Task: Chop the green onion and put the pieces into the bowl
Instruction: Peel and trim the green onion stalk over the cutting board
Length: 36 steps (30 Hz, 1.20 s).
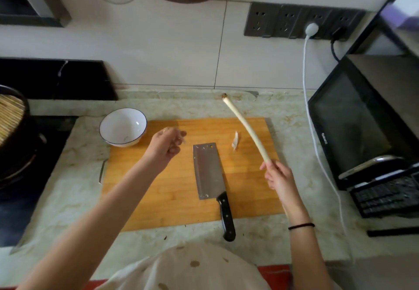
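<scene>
Gripping green onion (246,128) at near end, right hand (277,177) has fingers wrapped round stalk. Stalk slants away from grip, up and leftward, root tip beyond far edge of cutting board (158,187). Left hand (166,145) hovers over board with fingers curled. Whether it pinches thin scrap cannot be told, fingertips blurred. Bowl (123,126) sits just left of left hand, at board's far left corner. Cleaver (207,169) lies flat on board between both hands, handle toward person. Small peel scrap (235,140) lies between cleaver and stalk.
</scene>
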Motion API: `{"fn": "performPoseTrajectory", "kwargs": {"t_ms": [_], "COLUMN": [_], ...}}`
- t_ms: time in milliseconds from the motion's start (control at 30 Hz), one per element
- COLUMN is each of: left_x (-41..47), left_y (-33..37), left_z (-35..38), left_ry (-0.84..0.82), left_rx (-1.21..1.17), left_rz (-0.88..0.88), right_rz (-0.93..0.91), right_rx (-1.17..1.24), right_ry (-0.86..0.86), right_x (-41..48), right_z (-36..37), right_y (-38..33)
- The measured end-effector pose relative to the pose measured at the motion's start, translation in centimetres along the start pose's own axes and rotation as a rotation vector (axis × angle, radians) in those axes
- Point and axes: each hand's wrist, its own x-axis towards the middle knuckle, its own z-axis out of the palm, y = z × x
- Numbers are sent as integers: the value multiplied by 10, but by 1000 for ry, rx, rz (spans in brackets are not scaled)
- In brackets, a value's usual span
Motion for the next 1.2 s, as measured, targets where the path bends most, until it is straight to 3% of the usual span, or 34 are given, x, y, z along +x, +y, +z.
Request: {"fn": "performPoseTrajectory", "kwargs": {"t_ms": [100,267,333,400,567,633,733,800,867,1033,1100,1200], "left_x": [20,61,77,90,114,114,108,106,109,119,116,100], "left_y": [-19,-47,-63,-77,-95,-99,-110,-114,-116,-113,-110,-100], "left_z": [34,119,142,154,159,152,151,154,163,196,200,188], "left_ry": [-89,-204,-313,-364,-553,-502,-209,-78,-90,-301,-322,-192], "left_rx": [224,547,807,1215,1659,1648,1558,1580,1540,1184,1105,1008], "left_rz": [-57,-10,62,148,292,327,395,299,151,85,115,243], "right_rz": [114,159,177,202,229,241,279,318,360,352,324,277], "right_rx": [200,237,279,373,481,498,581,677,790,941,936,868], "right_ry": [34,118,140,141,115,109,115,89,28,-5,19,52], "right_x": [6,9,12,14,21,22,26,28,32,37,38,43], "right_z": [6,2,0,1,-11,-13,-19,-22,-26,-31,-29,-18], "right_y": [5,12,16,20,27,29,35,36,34,26,24,17]}}
